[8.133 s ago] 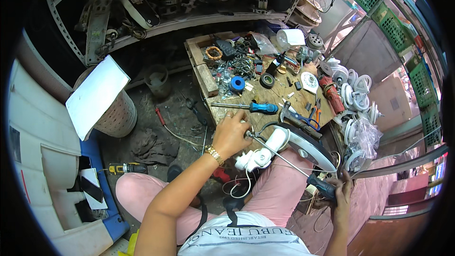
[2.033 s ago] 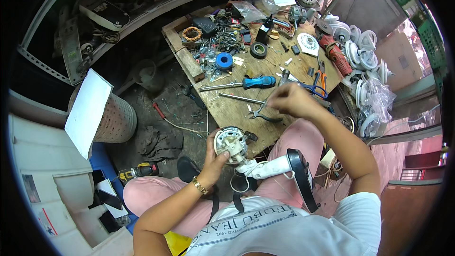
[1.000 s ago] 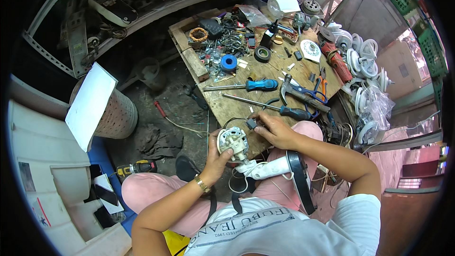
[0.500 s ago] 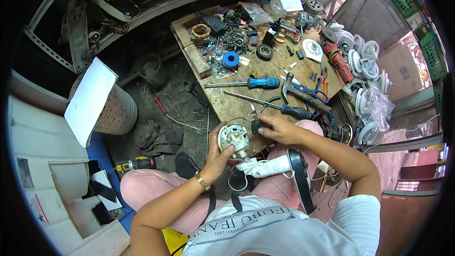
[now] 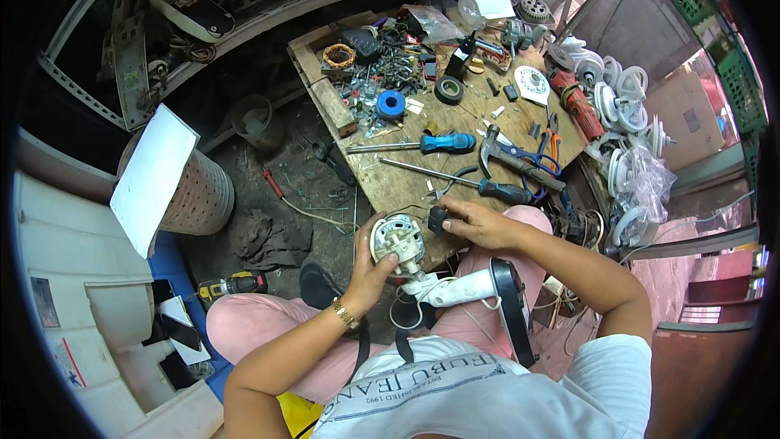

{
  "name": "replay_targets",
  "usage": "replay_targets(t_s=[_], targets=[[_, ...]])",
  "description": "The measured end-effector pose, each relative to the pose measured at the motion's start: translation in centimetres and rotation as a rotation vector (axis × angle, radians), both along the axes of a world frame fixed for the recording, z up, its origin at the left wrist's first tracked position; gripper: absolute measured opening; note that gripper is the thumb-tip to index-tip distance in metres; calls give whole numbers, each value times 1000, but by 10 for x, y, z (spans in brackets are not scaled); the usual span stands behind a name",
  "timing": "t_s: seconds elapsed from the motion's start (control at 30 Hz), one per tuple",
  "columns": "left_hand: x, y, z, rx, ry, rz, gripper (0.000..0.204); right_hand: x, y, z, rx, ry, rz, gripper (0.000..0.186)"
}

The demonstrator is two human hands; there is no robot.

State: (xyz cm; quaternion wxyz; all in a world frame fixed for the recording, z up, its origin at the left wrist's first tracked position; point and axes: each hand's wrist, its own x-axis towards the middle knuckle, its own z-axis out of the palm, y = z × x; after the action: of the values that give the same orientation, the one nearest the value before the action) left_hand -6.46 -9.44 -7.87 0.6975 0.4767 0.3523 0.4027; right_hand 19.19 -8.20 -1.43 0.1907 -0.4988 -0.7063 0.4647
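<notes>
My left hand (image 5: pixel 372 275) is wrapped round the side of a round white motor housing (image 5: pixel 405 237), thumb across its face. Below it a white neck (image 5: pixel 461 285) with loops of cable runs to a black-and-white base (image 5: pixel 513 309) across my right thigh. My right hand (image 5: pixel 471 223) pinches a small dark block (image 5: pixel 436 219) just right of the housing, with a thin dark wire arching toward the motor. On the plywood table (image 5: pixel 390 193) beyond lie pliers (image 5: pixel 442 190), a long dark-handled screwdriver (image 5: pixel 504 190), a blue-handled screwdriver (image 5: pixel 446 143), a hammer (image 5: pixel 520 169) and scissors (image 5: pixel 543 160).
Small parts (image 5: pixel 390 69) and tape rolls (image 5: pixel 449 90) cover the table's back. Stacked white fan parts (image 5: pixel 630 118) and a red grinder (image 5: pixel 575 106) line the right. Left stand a perforated bin (image 5: pixel 209 195) and white board (image 5: pixel 150 183); a drill (image 5: pixel 231 284) lies low.
The long screwdriver held earlier now lies on the table. My right hand has come down from over the pliers to the motor, holding the small dark block. The last half second shows little movement.
</notes>
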Motion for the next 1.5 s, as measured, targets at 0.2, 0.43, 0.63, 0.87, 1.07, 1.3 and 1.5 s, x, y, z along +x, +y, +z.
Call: replay_targets(t_s=[0.2,0.43,0.63,0.87,1.07,1.3,1.5], targets=[[-1,-1,-1,5,3,10,81,5,8,9,6,-230,-288,29],[-1,-3,-3,17,51,18,83,12,1,30,-396,183,-374,24],[0,-3,-2,40,55,35,83,2,-12,36,-670,406,-425,26],[2,-3,1,14,8,30,85,-5,-19,41,-870,572,-427,30],[0,-2,-9,39,46,8,89,-15,-10,51,-919,793,-621,39],[1,-3,-4,29,42,-1,88,-18,-11,60,-878,727,-627,34],[5,-4,4,-25,-69,22,83,-20,-23,35,-817,594,-603,23]])
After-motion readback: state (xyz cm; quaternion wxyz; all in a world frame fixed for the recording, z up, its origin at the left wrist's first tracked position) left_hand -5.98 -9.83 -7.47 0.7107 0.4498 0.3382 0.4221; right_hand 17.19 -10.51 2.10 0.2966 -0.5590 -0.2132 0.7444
